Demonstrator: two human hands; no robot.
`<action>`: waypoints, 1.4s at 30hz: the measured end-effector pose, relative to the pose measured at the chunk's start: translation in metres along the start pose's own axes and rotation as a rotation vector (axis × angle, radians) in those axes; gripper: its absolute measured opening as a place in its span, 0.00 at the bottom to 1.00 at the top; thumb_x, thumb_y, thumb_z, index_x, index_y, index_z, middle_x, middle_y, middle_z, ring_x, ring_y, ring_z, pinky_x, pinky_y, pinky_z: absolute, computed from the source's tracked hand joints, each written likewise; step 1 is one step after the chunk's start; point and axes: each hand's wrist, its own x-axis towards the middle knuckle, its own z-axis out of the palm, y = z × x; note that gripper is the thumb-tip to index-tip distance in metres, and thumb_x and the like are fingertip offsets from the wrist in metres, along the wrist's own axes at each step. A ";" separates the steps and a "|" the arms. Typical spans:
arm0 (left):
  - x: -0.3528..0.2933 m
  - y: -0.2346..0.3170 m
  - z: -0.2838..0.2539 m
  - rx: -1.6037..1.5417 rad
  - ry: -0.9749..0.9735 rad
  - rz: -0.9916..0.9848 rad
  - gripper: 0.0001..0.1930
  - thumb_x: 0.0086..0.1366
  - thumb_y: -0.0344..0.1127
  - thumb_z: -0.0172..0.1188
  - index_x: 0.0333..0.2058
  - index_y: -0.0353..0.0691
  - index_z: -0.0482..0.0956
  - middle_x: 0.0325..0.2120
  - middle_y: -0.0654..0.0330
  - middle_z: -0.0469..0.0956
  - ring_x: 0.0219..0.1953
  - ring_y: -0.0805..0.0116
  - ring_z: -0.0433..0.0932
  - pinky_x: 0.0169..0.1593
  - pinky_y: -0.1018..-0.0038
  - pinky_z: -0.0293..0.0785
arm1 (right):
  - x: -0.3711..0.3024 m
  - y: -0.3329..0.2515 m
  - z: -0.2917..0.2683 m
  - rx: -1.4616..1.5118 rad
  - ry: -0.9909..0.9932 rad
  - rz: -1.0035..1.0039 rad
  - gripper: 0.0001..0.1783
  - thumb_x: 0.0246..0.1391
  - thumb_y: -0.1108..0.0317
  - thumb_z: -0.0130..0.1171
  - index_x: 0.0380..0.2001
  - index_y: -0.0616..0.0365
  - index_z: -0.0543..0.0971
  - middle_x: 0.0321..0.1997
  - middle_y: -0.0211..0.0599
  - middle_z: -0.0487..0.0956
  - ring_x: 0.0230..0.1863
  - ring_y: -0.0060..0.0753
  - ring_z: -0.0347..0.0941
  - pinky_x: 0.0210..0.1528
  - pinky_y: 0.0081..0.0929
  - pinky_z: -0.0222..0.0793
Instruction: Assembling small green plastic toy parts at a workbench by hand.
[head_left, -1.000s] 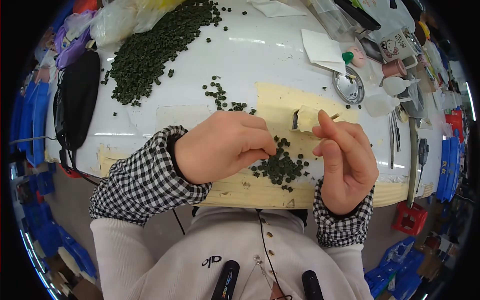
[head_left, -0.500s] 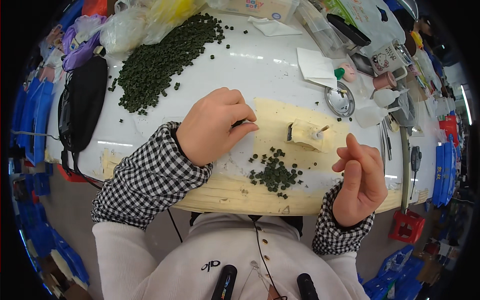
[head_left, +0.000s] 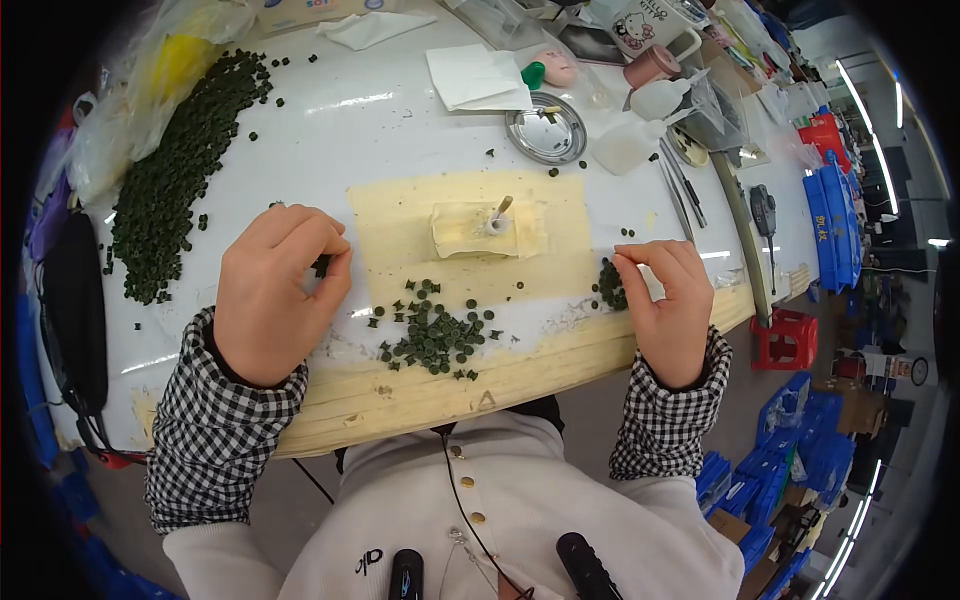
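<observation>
My left hand (head_left: 282, 295) is closed left of the yellow sheet, thumb and fingers curled together. Something dark shows between them, too hidden to name. At the right, my right hand (head_left: 672, 305) pinches thumb and forefinger together beside a small heap of dark green pieces (head_left: 609, 288). Whether a piece sits in that pinch is too small to tell. On the yellow sheet (head_left: 390, 215) rests a cream-coloured block (head_left: 460, 232), from which a small white tube (head_left: 496, 224) with a brownish stick rises. Several dark green spool-shaped pieces (head_left: 435, 335) lie loose between my hands.
A large heap of dark green pieces (head_left: 175, 185) spreads at the left beside plastic bags (head_left: 125, 120). Farther back are a round metal dish (head_left: 530, 145), white tissues (head_left: 475, 80) and squeeze bottles (head_left: 625, 148). Tweezers (head_left: 675, 200) lie right. The wooden edge (head_left: 480, 400) runs nearest me.
The view has swung to the right. My right thumb and forefinger have come together, and the small heap beside that hand now shows. My left hand remains closed, a little farther from the block.
</observation>
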 end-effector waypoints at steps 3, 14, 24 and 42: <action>-0.002 0.000 -0.004 -0.058 -0.057 -0.091 0.06 0.51 0.19 0.63 0.28 0.33 0.76 0.26 0.57 0.78 0.27 0.62 0.76 0.30 0.73 0.72 | -0.002 0.004 0.003 -0.069 -0.021 -0.010 0.05 0.44 0.77 0.66 0.27 0.61 0.80 0.27 0.35 0.76 0.32 0.40 0.69 0.34 0.33 0.67; -0.004 0.012 -0.007 -0.632 -0.081 -0.319 0.08 0.59 0.20 0.62 0.38 0.32 0.80 0.30 0.57 0.81 0.31 0.71 0.79 0.38 0.77 0.77 | 0.005 -0.009 0.015 -0.076 -0.049 -0.070 0.07 0.46 0.78 0.64 0.27 0.63 0.75 0.25 0.37 0.74 0.30 0.39 0.69 0.31 0.33 0.67; -0.010 0.006 -0.002 -1.505 -0.143 -0.680 0.10 0.67 0.27 0.56 0.47 0.33 0.77 0.39 0.52 0.82 0.37 0.72 0.82 0.43 0.78 0.80 | 0.006 -0.056 0.006 0.484 -0.099 0.067 0.08 0.45 0.83 0.66 0.31 0.66 0.78 0.28 0.38 0.80 0.28 0.26 0.77 0.31 0.20 0.71; -0.015 0.016 -0.004 -1.374 -0.025 -0.463 0.09 0.61 0.17 0.58 0.40 0.30 0.77 0.37 0.50 0.82 0.40 0.68 0.82 0.45 0.75 0.81 | 0.041 -0.104 0.021 0.771 -0.224 -0.181 0.11 0.46 0.82 0.66 0.35 0.63 0.82 0.31 0.39 0.80 0.31 0.28 0.79 0.33 0.22 0.75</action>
